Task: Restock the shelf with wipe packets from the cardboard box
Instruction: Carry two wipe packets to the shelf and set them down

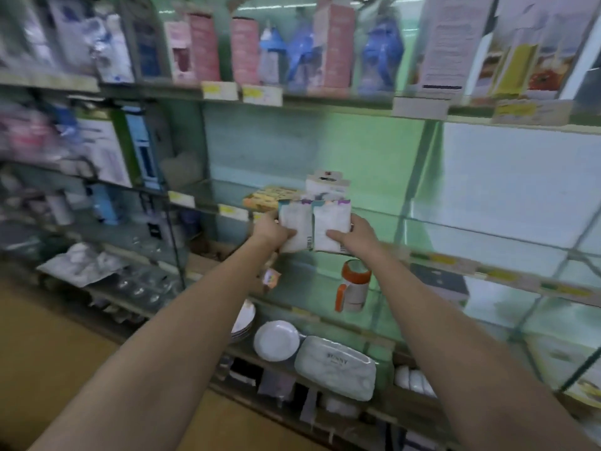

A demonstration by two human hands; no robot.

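We have both arms stretched toward the glass shelf (pixel 383 214), and each of our hands grasps one wipe packet. The left hand (pixel 272 230) curls its fingers round the lower left edge of the left wipe packet (pixel 295 222); the right hand (pixel 355 235) grips the right wipe packet (pixel 331 226) with a finger laid across its pale face. That makes two packets in hand, held upright and side by side, their inner edges touching. Both are soft, flat, roughly rectangular pouches of white plastic film, slightly puffed, with a coloured strip along the top and a barcode near the lower edge.

The packets sit at the front edge of the shelf, which is a clear pane with a pale green back wall behind it. Just behind them stands a small stack of white packs (pixel 327 185), and beside that a flat yellow box (pixel 270 196); how many packs are in the stack is too blurred to count.

On the shelf below we see one cylindrical white cup with an orange lid and handle (pixel 353 286). Lower still lie a round white plate (pixel 276 340) and a rounded white pouch (pixel 336 366) with a marbled look.
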